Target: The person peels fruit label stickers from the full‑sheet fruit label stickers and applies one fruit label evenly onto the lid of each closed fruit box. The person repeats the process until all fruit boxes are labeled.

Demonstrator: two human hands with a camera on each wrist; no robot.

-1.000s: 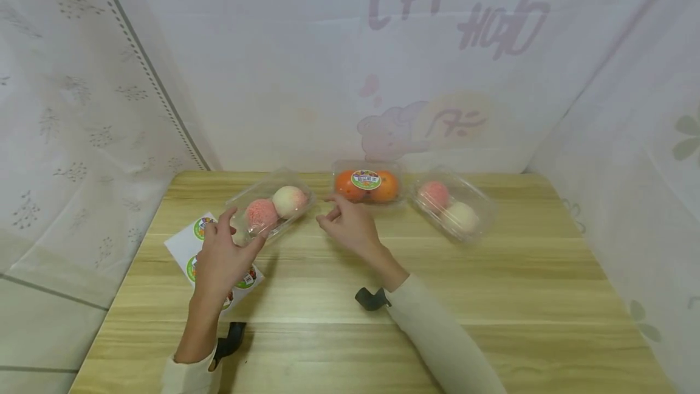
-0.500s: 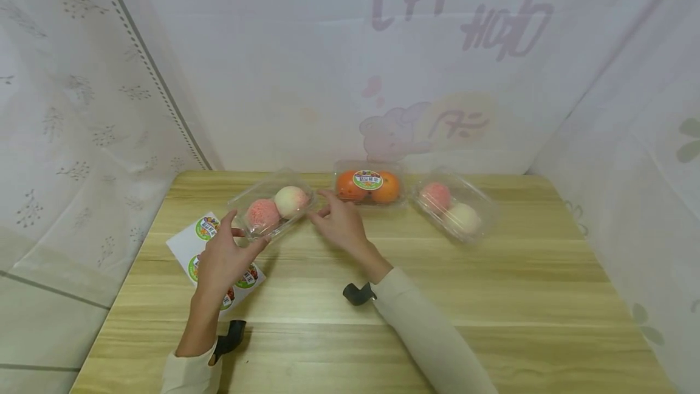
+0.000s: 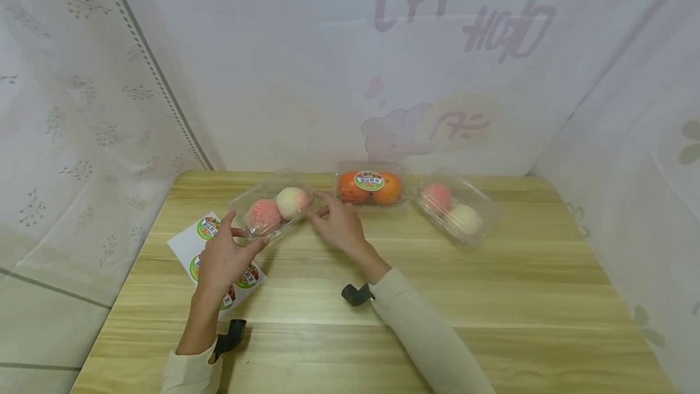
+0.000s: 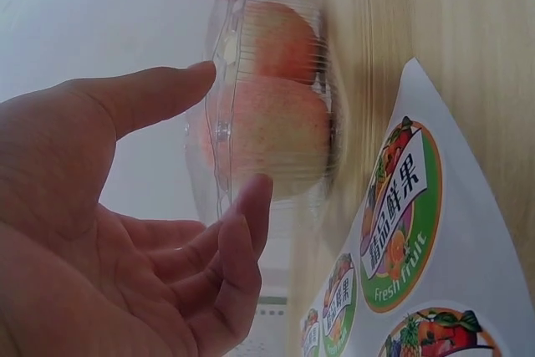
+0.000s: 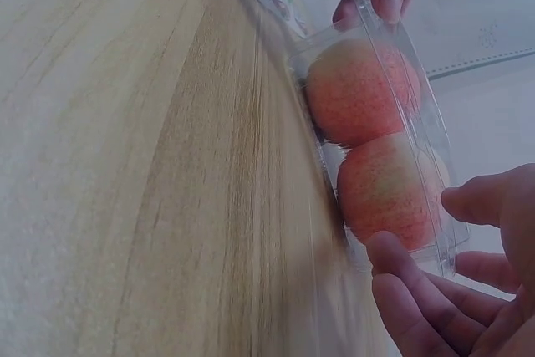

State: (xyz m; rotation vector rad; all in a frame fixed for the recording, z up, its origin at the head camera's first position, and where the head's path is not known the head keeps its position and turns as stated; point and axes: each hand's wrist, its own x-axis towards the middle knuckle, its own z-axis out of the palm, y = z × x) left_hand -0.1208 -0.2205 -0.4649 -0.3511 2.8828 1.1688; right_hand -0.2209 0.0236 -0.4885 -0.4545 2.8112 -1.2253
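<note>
Left box (image 3: 262, 187), clear, with two pink-and-pale fruits (image 3: 265, 215) inside: flat on the tabletop (image 3: 492, 297), left of centre in the head frame, set at a slant. Both hands on it. Left hand (image 3: 221, 260) grips the lower-left end, thumb on the lid edge, fingers curled at the side. Right hand (image 3: 341, 224) pinches the right end between thumb and fingers; wrist view shows the thumb on the lid rim.

Sticker sheet (image 3: 185, 242) lies beneath the left hand, lower left, apart from the box. Orange box (image 3: 350, 166) sits upper centre, oval label (image 3: 369, 180) on its lid. Right box (image 3: 470, 193), right of centre, holds one pink and one pale fruit.
</note>
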